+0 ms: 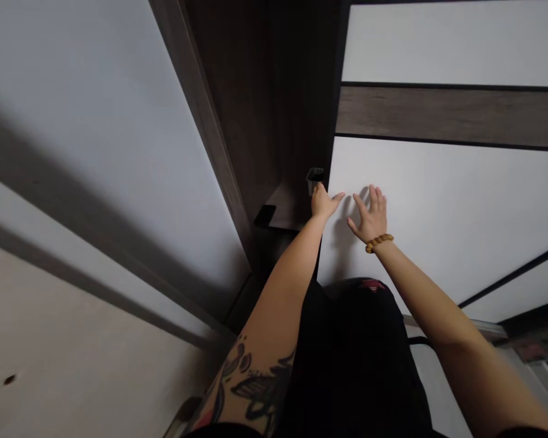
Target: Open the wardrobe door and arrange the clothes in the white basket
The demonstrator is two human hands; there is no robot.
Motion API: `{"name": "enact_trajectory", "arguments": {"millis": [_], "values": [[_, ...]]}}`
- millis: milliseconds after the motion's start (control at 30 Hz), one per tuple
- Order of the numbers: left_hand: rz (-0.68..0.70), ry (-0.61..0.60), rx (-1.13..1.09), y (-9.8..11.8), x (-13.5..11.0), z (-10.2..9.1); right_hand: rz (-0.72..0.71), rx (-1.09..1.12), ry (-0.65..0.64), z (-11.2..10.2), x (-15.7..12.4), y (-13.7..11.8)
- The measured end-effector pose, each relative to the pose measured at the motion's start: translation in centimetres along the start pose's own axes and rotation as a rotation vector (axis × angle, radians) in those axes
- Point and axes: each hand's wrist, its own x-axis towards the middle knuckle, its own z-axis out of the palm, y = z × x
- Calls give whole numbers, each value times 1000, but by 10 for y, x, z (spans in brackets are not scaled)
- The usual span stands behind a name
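Note:
My left hand [323, 202] reaches up to the left edge of a white cabinet door [420, 213], its fingers spread and touching or close to that edge. My right hand [369, 214] is splayed open against the same white panel, holding nothing. A wooden bead bracelet [379, 243] circles my right wrist. Just above my left hand stands a small perforated grey basket [315, 180] on a dark wooden shelf [283, 207], partly hidden by my fingers.
A black flat object [265, 216], perhaps a phone, lies at the shelf's edge. Dark wood walls [237, 103] form the recess. A tall white panel [105, 176] with a dark frame fills the left side, and a dark wood band [452, 115] crosses the right cabinet.

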Motion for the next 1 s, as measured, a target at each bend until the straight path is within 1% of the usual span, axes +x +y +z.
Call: {"name": "enact_trajectory", "arguments": {"millis": [133,200,267,400,467,567,633,733,800,833,900,1000], "values": [[4,-66,-38,-1,4,-5,52,15,41,17,18,-39],[23,-100,-65,-1,6,-6,111,5,77,31,22,-53],[44,-119,-90,-1,8,-5,185,-25,114,45,25,-62],[82,-149,-108,-2,5,4,286,-95,160,66,30,-64],[97,-198,-107,-7,0,10,303,-115,179,70,30,-59],[106,-256,-102,-21,-8,14,323,-138,205,71,29,-52],[129,-267,-64,-33,-9,12,328,-162,198,70,28,-47],[158,-310,87,-56,-8,3,337,-205,156,67,26,-38],[137,-341,187,-77,-14,-5,343,-220,130,65,24,-32],[111,-352,227,-90,-21,-8,346,-220,124,65,23,-29],[43,-387,307,-119,-46,-13,364,-207,123,63,21,-21],[-56,-485,432,-166,-104,-14,395,-181,132,60,16,-8]]}}
